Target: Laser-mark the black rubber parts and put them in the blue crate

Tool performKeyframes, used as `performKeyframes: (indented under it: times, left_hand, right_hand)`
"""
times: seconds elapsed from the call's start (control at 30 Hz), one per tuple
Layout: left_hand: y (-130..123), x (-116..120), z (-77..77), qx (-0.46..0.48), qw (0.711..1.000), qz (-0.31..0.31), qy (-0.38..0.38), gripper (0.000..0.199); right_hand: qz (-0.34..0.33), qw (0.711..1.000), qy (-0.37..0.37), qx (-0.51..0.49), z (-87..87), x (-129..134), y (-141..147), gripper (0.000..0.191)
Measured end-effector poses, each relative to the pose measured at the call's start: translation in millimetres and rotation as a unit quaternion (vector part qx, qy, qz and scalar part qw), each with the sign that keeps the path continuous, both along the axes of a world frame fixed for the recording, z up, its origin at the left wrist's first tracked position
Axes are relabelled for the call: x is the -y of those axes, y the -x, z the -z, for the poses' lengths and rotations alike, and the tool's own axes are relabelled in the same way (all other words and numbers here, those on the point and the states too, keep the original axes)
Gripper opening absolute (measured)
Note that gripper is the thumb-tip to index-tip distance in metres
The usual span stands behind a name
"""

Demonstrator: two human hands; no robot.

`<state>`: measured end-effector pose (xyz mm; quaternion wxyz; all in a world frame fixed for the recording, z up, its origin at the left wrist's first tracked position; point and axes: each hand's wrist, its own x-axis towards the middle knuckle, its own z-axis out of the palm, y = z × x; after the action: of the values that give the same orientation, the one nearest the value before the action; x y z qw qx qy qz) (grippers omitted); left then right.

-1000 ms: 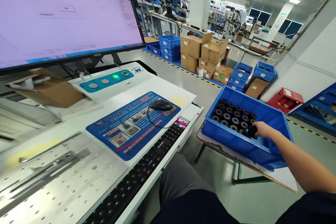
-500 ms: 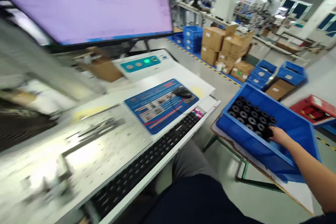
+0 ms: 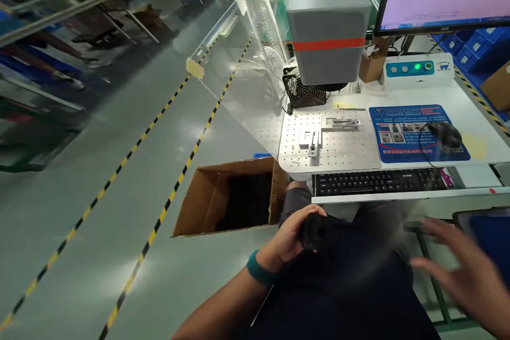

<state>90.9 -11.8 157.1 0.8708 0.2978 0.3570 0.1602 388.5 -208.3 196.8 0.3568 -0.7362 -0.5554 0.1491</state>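
Black cylindrical part (image 3: 314, 231) clasped in left hand (image 3: 287, 239), long axis pointing right, right hand (image 3: 462, 271) blurred, fingers spread

Grey floor (image 3: 99, 133), yellow-black tape (image 3: 159, 218)

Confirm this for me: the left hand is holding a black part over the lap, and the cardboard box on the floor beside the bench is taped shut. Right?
Not quite. The head view shows the cardboard box on the floor with its flaps open, dark contents inside. The rest holds: the left hand grips a black part over the lap.
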Motion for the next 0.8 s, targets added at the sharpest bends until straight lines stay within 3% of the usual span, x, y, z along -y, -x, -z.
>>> performKeyframes:
  times: [0.13,0.2,0.27,0.37,0.53,0.63,0.8]
  left_hand:
    - [-15,12,-13.6,-0.030,0.997,-0.027,-0.070,0.013]
    - [-14,14,-17.8,-0.025,0.993,-0.032,-0.108,0.010]
    - [-8,13,-17.4,-0.006,0.993,-0.024,-0.112,0.014]
    - [5,11,-8.8,0.052,0.997,-0.009,-0.048,0.027]
    - [8,11,9.0,0.126,0.992,0.009,0.021,0.039]
    - [2,11,15.3,0.160,0.986,0.013,0.038,0.042]
    - [1,6,22.8,0.105,0.994,-0.022,-0.005,0.039]
  right_hand:
    - [-0.235,0.970,0.058,-0.018,-0.9,-67,85,0.108]
    - [-0.279,0.959,0.045,-0.035,7.6,-92,113,0.101]
    - [-0.279,0.958,0.037,-0.063,16.3,-105,124,0.084]
    - [-0.217,0.964,0.033,-0.148,25.1,-107,120,0.063]
    - [-0.171,0.944,0.028,-0.281,32.1,-105,112,0.051]
    - [-0.167,0.954,0.024,-0.249,36.3,-108,115,0.048]
    - [-0.183,0.972,0.007,-0.144,34.7,-118,118,0.056]
